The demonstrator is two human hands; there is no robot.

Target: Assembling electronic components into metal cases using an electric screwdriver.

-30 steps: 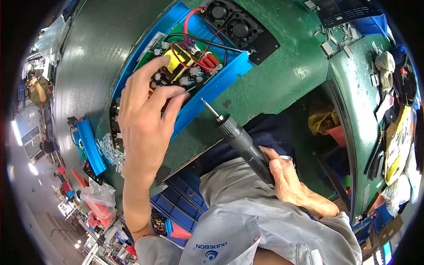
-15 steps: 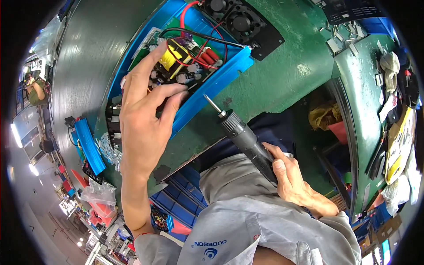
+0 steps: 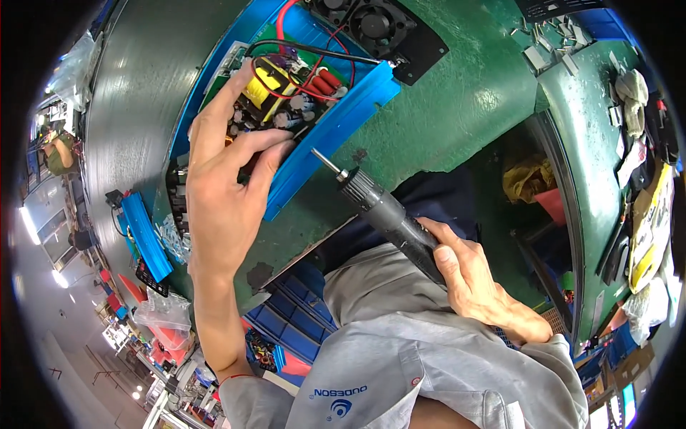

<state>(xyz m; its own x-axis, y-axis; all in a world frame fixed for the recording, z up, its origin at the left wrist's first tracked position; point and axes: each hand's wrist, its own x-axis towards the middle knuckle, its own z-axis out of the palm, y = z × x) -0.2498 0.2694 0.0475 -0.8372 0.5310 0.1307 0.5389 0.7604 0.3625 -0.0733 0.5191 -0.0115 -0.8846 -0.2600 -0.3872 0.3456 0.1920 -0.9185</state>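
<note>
My left hand (image 3: 225, 182) reaches over an open blue metal case (image 3: 332, 136) with a circuit board inside. Its thumb and index finger are pinched together at the near wall; what they hold is hidden. Another finger rests beside a transformer wrapped in yellow tape (image 3: 263, 89). Red and black wires (image 3: 314, 50) run from the board toward a black panel with fans (image 3: 379, 25) at the far end. My right hand (image 3: 468, 279) grips a black electric screwdriver (image 3: 389, 222), its bit tilted up toward the case's near wall, apart from it.
Several metal clips (image 3: 547, 53) lie on the green table (image 3: 457, 107) at the far right. Left of the case are another blue case part (image 3: 146, 232) and a pile of small metal pieces (image 3: 174, 239). Blue bins (image 3: 296, 314) sit below the table edge.
The case, fan panel and my left hand appear shifted slightly left and up in view. The screwdriver has also moved a little left with my right hand, its bit still near the wall.
</note>
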